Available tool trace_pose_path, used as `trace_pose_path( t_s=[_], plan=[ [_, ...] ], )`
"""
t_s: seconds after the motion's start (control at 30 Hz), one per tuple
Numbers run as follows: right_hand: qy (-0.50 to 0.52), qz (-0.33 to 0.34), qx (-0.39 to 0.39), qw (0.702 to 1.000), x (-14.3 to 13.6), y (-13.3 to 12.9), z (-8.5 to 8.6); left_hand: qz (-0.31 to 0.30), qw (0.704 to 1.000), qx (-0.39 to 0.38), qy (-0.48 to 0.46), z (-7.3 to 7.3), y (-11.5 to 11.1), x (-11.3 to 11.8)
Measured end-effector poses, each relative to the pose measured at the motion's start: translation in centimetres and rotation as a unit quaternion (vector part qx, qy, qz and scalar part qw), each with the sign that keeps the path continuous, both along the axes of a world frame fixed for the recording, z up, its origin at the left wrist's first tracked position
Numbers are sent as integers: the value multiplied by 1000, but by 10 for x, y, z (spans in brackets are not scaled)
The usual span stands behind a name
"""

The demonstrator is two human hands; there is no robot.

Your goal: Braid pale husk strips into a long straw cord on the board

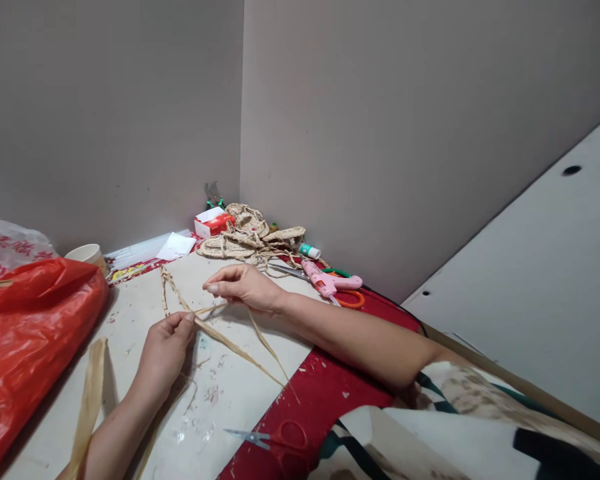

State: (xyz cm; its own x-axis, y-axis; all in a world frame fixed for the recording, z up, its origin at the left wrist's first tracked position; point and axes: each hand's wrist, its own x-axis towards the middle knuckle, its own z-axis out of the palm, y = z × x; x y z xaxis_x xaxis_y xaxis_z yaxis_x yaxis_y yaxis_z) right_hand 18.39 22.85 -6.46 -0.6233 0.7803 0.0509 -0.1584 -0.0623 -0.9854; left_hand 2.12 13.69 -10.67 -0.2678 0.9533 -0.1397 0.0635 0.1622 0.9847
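My left hand is closed, thumb and finger pinching a thin braided straw cord where the plait meets its loose strands. The finished plait bends back on itself above that hand. My right hand pinches a flat straw strand to the right of the braid; its end trails down over the red cloth. Another loose strand runs out from under my left thumb toward the lower right. A wider dry husk strip lies by my left forearm.
A red plastic bag fills the left side. Small scissors lie near the front edge. At the back are woven straw pieces, a red and white box, a paper cup and a pink glue gun. Walls close off the back.
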Motion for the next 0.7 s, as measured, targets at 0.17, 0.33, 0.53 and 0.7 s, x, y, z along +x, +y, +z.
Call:
trace_pose_path(
  t_s=[0.17,0.33,0.53,0.7],
  plan=[
    [-6,-5,25,1000,3,8,-2,2,1000,0,0,2,0,0],
    [-87,23,85,992,8,6,1,7,1000,-11,-11,5,-1,2],
    [-90,15,101,991,0,-9,-3,8,999,-20,-47,10,-3,4],
    [-112,2,185,976,-6,-9,-15,12,998,-28,-60,9,-3,4]
  ],
)
